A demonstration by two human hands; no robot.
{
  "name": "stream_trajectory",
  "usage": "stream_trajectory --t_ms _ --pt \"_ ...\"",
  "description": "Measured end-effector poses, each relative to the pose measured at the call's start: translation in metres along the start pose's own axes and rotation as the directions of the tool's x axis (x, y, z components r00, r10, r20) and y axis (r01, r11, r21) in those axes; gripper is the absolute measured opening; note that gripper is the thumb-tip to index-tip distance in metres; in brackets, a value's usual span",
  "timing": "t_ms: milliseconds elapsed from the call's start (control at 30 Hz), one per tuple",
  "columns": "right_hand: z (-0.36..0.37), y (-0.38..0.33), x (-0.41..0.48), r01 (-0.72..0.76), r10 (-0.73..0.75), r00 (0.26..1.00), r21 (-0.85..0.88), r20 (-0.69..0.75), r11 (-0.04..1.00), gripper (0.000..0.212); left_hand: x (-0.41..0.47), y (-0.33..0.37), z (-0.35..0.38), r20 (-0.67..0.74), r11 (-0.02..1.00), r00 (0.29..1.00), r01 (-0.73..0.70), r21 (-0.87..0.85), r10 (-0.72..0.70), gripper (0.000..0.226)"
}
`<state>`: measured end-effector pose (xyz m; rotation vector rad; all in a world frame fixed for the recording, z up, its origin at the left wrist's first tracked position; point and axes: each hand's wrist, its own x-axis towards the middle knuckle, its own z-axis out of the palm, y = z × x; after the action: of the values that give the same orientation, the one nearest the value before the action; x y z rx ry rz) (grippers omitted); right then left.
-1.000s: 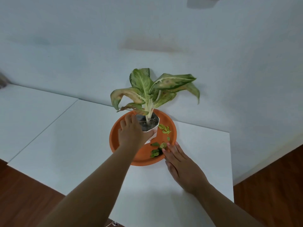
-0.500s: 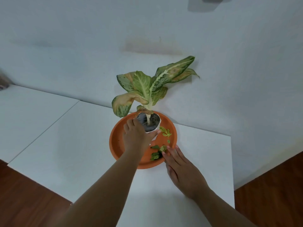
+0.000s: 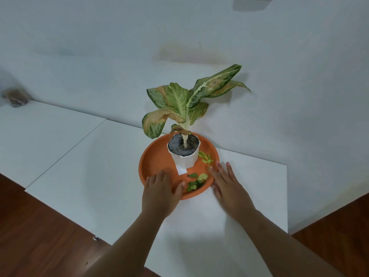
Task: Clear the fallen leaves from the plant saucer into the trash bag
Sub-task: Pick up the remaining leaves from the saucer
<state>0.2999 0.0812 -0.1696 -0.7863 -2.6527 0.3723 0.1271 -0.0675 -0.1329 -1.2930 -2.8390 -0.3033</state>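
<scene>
An orange saucer (image 3: 153, 162) sits on a white table and holds a white pot (image 3: 184, 160) with a variegated plant (image 3: 179, 102). Fallen green leaves lie in the saucer: a cluster (image 3: 196, 181) at the near right and a smaller bunch (image 3: 205, 157) beside the pot. My left hand (image 3: 161, 191) rests flat on the saucer's near rim, fingers apart, holding nothing. My right hand (image 3: 227, 184) lies open against the saucer's right edge, fingertips close to the leaves. No trash bag is in view.
The white table (image 3: 83, 176) ends close to me and at the right, with brown wood floor (image 3: 335, 222) beyond. A second white surface (image 3: 40, 132) adjoins at the left. A white wall stands right behind the plant. A blurred brown object (image 3: 16, 96) lies far left.
My left hand has let go of the pot and moved back to the saucer's near rim. The plant now stands free, turned from a second ago. My right hand stays by the saucer.
</scene>
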Motion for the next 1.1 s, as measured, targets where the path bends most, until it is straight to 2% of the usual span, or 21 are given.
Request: stream_trajectory --t_ms 133,233,333,500,633,767,900,1000,1100 --pt "-0.007 0.006 0.010 -0.018 0.018 0.996 0.005 0.089 1.000 0.049 -0.011 -0.005 -0.001 0.051 0.994 0.994 -0.099 0.054 0.097 0.078" --pt "-0.008 -0.003 0.002 0.009 -0.001 0.995 -0.091 0.095 0.996 0.043 -0.011 -0.019 0.001 0.081 0.990 0.988 -0.134 0.035 0.130 0.077" --pt "-0.002 -0.020 -0.019 0.006 0.008 0.996 -0.148 0.092 0.989 0.060 -0.008 -0.039 -0.001 0.098 0.982 0.977 -0.189 -0.015 0.189 0.074" --pt "-0.001 -0.054 -0.049 -0.040 0.043 0.998 -0.065 0.041 0.997 0.060 -0.003 -0.057 -0.018 0.187 0.973 0.955 -0.223 -0.063 0.231 0.077" --pt "-0.008 -0.050 -0.028 -0.025 0.024 1.000 0.016 0.009 1.000 0.056 -0.004 -0.039 -0.021 0.252 0.977 0.944 -0.203 -0.065 0.213 0.063" --pt "-0.016 -0.037 0.011 0.012 0.010 0.978 -0.100 0.209 0.995 0.062 -0.016 -0.019 -0.015 0.246 0.960 0.929 -0.253 -0.118 0.275 0.066" --pt "-0.021 -0.034 0.041 0.116 -0.021 0.907 -0.202 0.420 0.973 0.067 -0.021 -0.014 -0.010 0.252 0.948 0.914 -0.303 -0.099 0.318 0.079" --pt "-0.024 -0.034 0.047 0.164 -0.039 0.882 -0.227 0.470 0.960 0.067 -0.020 -0.013 -0.012 0.232 0.939 0.910 -0.334 -0.077 0.343 0.079" --pt "-0.030 -0.037 0.037 0.215 -0.104 0.866 -0.176 0.490 0.961 0.058 -0.019 -0.014 -0.013 0.240 0.935 0.904 -0.338 -0.106 0.354 0.082"
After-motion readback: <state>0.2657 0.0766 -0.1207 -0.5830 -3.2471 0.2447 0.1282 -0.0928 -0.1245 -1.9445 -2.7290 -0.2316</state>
